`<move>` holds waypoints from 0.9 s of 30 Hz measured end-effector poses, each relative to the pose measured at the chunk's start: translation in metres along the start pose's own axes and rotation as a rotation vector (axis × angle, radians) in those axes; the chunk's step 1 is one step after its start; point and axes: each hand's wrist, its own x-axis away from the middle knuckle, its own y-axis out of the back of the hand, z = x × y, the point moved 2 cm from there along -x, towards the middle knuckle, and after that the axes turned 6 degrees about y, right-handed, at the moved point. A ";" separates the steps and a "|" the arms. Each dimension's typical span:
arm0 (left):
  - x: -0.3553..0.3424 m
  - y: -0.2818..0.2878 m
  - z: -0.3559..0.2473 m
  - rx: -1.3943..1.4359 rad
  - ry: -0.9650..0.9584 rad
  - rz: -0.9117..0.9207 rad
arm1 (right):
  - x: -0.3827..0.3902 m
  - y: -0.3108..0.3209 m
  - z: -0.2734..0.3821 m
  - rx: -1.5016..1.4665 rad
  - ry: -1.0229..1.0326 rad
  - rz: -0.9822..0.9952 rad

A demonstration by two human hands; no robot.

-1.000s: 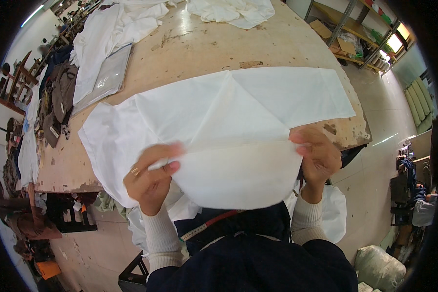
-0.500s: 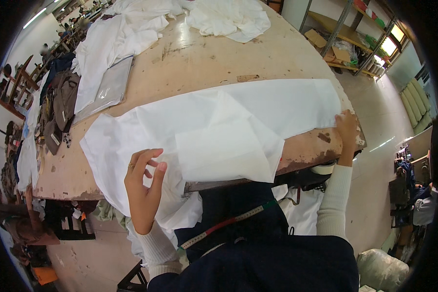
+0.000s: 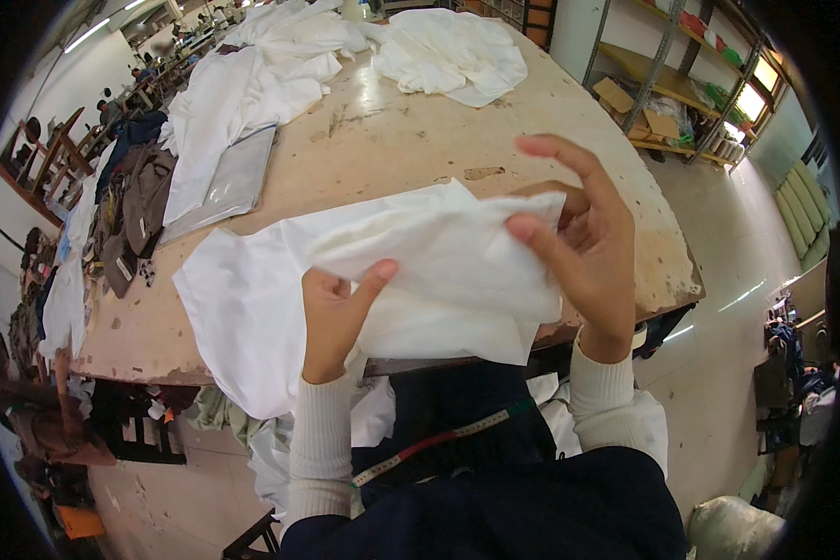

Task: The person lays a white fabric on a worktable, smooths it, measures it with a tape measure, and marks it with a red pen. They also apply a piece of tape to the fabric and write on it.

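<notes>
I have a folded piece of white fabric (image 3: 439,257) raised above the near edge of the worktable. My left hand (image 3: 341,313) grips its lower left part, thumb on the front and the other fingers mostly hidden beneath. My right hand (image 3: 583,252) pinches the right end with the thumb in front and fingers behind, while its index finger is lifted. More of the white cloth (image 3: 233,308) lies beneath, spread on the table and draping over its front edge. A tape measure (image 3: 439,439) rests across my dark clothing at the lower middle.
White garment piles (image 3: 443,51) lie at the back of the worktable (image 3: 392,140), with a clear plastic packet (image 3: 233,177) and brown garments (image 3: 135,215) at left. A metal shelf (image 3: 663,93) with boxes stands back right. A filled sack (image 3: 737,527) sits on the floor lower right.
My right hand has come in from the table's right corner and up, now gripping the folded fabric. My left hand has moved right from open to holding it. The fabric is lifted and folded over.
</notes>
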 end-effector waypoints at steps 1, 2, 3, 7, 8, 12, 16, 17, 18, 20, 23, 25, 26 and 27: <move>0.003 0.002 0.003 0.009 0.037 0.019 | 0.001 0.004 -0.005 -0.074 -0.094 -0.037; 0.007 -0.003 0.002 0.158 -0.064 0.020 | 0.002 0.011 -0.011 -0.149 -0.189 -0.072; 0.010 -0.007 0.001 0.309 -0.162 0.022 | 0.006 0.012 -0.016 -0.156 -0.200 -0.093; 0.010 -0.010 0.005 0.308 -0.198 0.016 | 0.037 0.009 -0.029 -0.108 -0.109 -0.087; 0.010 -0.009 0.005 0.297 -0.185 0.008 | 0.046 0.009 -0.030 -0.176 -0.164 -0.049; 0.008 -0.008 0.003 0.177 -0.138 -0.020 | 0.054 0.034 -0.036 0.073 -0.256 0.140; 0.006 -0.009 0.006 0.251 -0.103 0.124 | 0.061 0.030 -0.042 -0.157 -0.374 0.016; 0.008 -0.007 0.004 0.263 -0.067 0.162 | 0.062 0.036 -0.042 -0.131 -0.378 0.007; 0.009 -0.006 0.004 0.276 -0.031 0.200 | 0.063 0.039 -0.043 -0.105 -0.382 -0.004; 0.006 0.003 0.010 0.239 -0.009 0.235 | 0.065 0.040 -0.045 -0.090 -0.340 -0.030; 0.009 0.005 0.008 0.246 0.007 0.237 | 0.067 0.043 -0.050 -0.047 -0.282 -0.041; 0.009 0.005 0.008 0.232 -0.004 0.248 | 0.068 0.045 -0.050 -0.035 -0.282 -0.047; 0.009 0.008 0.008 0.203 -0.017 0.263 | 0.068 0.046 -0.048 -0.043 -0.301 -0.051; 0.009 0.010 0.008 0.172 -0.031 0.274 | 0.069 0.047 -0.048 -0.054 -0.319 -0.053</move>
